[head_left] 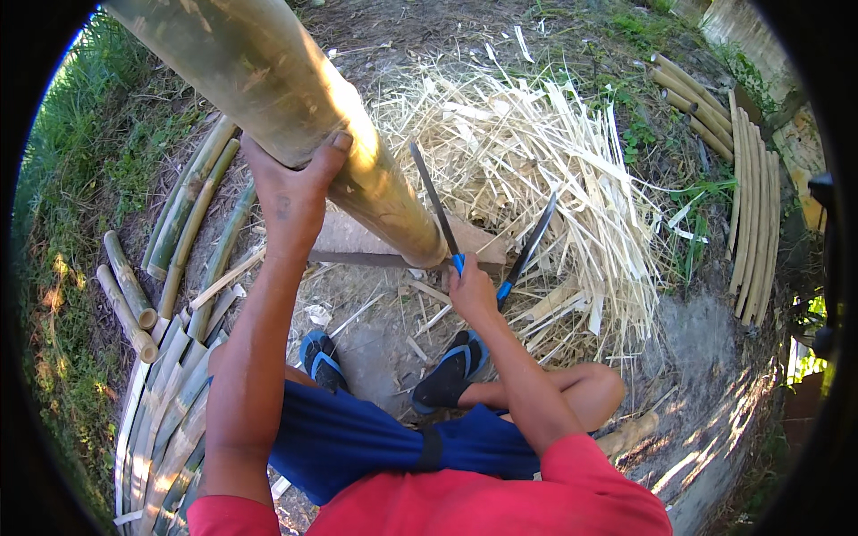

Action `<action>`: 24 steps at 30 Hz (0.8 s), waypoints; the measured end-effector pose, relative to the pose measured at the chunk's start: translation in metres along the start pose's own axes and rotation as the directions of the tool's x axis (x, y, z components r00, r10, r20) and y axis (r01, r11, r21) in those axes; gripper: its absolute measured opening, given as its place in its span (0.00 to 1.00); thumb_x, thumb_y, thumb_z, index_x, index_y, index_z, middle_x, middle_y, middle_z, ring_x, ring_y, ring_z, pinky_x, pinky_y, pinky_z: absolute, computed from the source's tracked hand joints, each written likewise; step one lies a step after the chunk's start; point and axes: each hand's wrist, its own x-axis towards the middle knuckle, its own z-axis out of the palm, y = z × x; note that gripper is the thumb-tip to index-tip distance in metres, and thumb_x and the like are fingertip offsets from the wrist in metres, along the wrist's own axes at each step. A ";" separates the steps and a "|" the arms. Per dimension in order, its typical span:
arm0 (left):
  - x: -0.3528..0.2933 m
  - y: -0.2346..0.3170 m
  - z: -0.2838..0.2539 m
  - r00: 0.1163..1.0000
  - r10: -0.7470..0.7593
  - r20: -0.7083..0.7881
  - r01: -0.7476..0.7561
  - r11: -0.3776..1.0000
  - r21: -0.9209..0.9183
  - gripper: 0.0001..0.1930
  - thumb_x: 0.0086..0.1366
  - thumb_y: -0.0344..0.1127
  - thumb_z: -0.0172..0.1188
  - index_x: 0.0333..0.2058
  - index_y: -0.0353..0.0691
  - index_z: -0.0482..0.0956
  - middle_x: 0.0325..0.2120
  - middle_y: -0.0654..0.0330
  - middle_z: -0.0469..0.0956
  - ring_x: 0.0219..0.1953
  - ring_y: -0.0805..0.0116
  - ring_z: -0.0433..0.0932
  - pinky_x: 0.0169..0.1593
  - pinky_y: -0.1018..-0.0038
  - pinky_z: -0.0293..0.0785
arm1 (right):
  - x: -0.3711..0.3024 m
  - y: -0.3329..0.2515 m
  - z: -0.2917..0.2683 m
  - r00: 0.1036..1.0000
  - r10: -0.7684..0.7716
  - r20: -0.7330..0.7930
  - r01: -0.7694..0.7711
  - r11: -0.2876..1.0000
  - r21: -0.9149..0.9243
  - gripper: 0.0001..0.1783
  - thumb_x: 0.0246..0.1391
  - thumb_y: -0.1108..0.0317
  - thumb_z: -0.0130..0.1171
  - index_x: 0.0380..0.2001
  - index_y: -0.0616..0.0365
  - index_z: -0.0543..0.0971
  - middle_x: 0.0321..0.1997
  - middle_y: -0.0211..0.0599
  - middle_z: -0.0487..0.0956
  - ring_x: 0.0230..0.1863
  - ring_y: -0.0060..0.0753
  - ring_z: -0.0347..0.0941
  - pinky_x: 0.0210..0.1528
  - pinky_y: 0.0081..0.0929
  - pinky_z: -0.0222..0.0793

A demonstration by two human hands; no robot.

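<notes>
A thick bamboo pole (371, 174) stands tilted, its lower end at a flat brown block (344, 239). My left hand (295, 179) is wrapped round the pole partway up, thumb across its near face. Low beside the pole's foot, my right hand (472, 293) is closed on the blue handle of a long narrow-bladed knife (433, 196). That blade points up and away, just right of the pole. A second blue-handled knife (532, 241) lies to the right of my right hand, its blade over the shavings.
A large heap of pale bamboo shavings (554, 152) spreads beyond the block. Bamboo poles (192, 201) and split strips (165, 429) lie on the left. More strips (755, 214) and short poles (693, 103) lie at the far right. My sandalled feet (447, 371) are near the block.
</notes>
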 end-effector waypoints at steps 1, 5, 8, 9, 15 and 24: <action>0.001 0.001 0.001 1.000 0.006 -0.010 -0.006 1.000 0.007 0.40 0.53 0.44 0.72 0.58 0.32 0.60 0.49 0.52 0.71 0.51 0.63 0.72 0.57 0.65 0.68 | -0.002 -0.006 -0.008 1.000 -0.015 -0.001 0.015 1.000 0.004 0.17 0.62 0.65 0.54 0.49 0.61 0.65 0.27 0.60 0.80 0.31 0.66 0.78 0.33 0.54 0.72; 0.002 0.001 0.002 1.000 0.002 -0.015 -0.002 0.999 0.037 0.40 0.51 0.42 0.74 0.55 0.31 0.60 0.47 0.51 0.72 0.48 0.63 0.74 0.51 0.66 0.73 | -0.012 -0.023 -0.025 0.883 -0.291 -0.369 0.401 0.875 0.271 0.21 0.60 0.69 0.57 0.53 0.63 0.65 0.29 0.57 0.80 0.32 0.63 0.80 0.35 0.53 0.74; 0.002 -0.003 0.002 1.000 -0.010 0.001 0.010 0.999 0.033 0.41 0.52 0.43 0.73 0.57 0.31 0.59 0.48 0.50 0.70 0.50 0.62 0.73 0.53 0.65 0.72 | -0.008 -0.009 -0.006 0.885 -0.239 -0.400 0.371 0.881 0.294 0.19 0.60 0.66 0.56 0.51 0.62 0.65 0.30 0.59 0.80 0.32 0.64 0.79 0.36 0.55 0.73; 0.001 -0.004 0.002 1.000 -0.004 -0.001 0.004 1.000 0.019 0.42 0.52 0.43 0.73 0.58 0.31 0.58 0.49 0.49 0.69 0.51 0.62 0.72 0.55 0.65 0.71 | -0.004 0.001 0.004 0.969 -0.113 -0.220 0.160 0.965 0.208 0.19 0.60 0.65 0.56 0.50 0.62 0.65 0.30 0.60 0.80 0.32 0.65 0.79 0.37 0.57 0.73; 0.013 0.007 -0.035 0.939 -0.136 0.315 0.199 0.964 -0.178 0.44 0.64 0.57 0.57 0.69 0.36 0.51 0.66 0.51 0.58 0.68 0.58 0.58 0.68 0.56 0.55 | -0.009 0.065 0.041 0.986 0.138 0.092 -0.140 0.990 0.017 0.18 0.61 0.62 0.53 0.48 0.63 0.65 0.32 0.64 0.80 0.36 0.68 0.78 0.40 0.58 0.71; -0.010 0.014 -0.006 0.966 0.256 0.025 -0.257 0.964 0.062 0.47 0.48 0.44 0.77 0.60 0.31 0.58 0.52 0.49 0.69 0.54 0.57 0.70 0.61 0.63 0.65 | -0.052 -0.070 -0.058 1.000 0.019 0.006 -0.020 0.937 0.350 0.20 0.62 0.68 0.52 0.54 0.60 0.62 0.31 0.61 0.77 0.31 0.68 0.77 0.35 0.55 0.70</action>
